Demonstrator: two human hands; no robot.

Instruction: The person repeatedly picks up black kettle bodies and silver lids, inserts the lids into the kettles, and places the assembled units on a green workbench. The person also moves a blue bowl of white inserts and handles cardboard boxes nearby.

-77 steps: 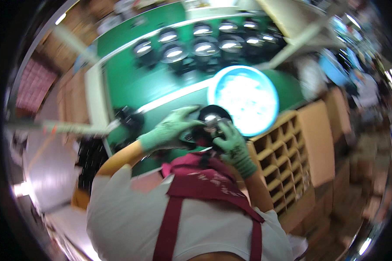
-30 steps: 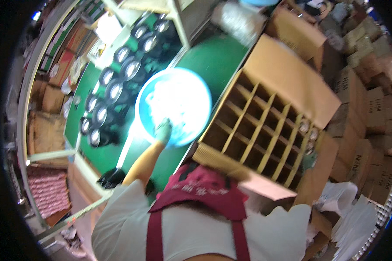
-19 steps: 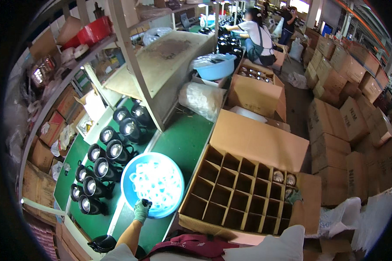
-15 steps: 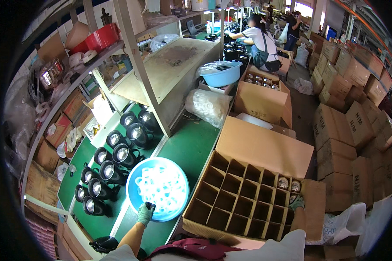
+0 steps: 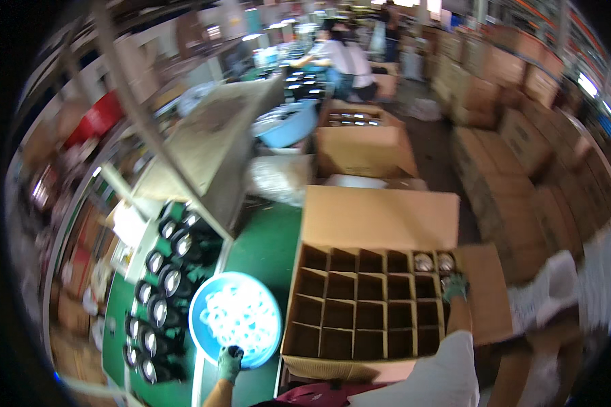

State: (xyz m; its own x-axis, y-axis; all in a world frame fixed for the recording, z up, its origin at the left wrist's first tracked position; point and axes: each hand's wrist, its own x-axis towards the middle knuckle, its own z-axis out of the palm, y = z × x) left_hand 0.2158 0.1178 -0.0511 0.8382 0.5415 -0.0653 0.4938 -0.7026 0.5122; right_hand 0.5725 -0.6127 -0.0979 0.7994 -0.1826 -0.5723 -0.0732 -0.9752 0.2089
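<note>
My left hand (image 5: 229,367), in a green glove, is closed on a small black part (image 5: 235,352) at the near rim of a light-blue basin (image 5: 273,298). Many clear, brightly lit ring-like pieces (image 5: 234,319) fill this basin. My right hand (image 5: 456,287), gloved too, reaches into a divided cardboard carton (image 5: 293,305) at its right side. Its fingers are around a shiny round-topped piece (image 5: 446,279) in a compartment; blur hides the exact grip. Two more shiny tops (image 5: 423,262) show in the cells just beyond.
Rows of black mug-like pieces with shiny round ends (image 5: 159,312) stand on the green bench (image 5: 265,234) at left. A metal post (image 5: 153,139) rises behind them. Stacked cartons (image 5: 516,210) line the right. Farther off are another basin (image 5: 288,132), an open carton (image 5: 366,149) and a seated person (image 5: 346,61).
The whole view has swung to the right and blurred. My left hand still holds the small black part at the basin, and my right hand is still at the carton's right side.
</note>
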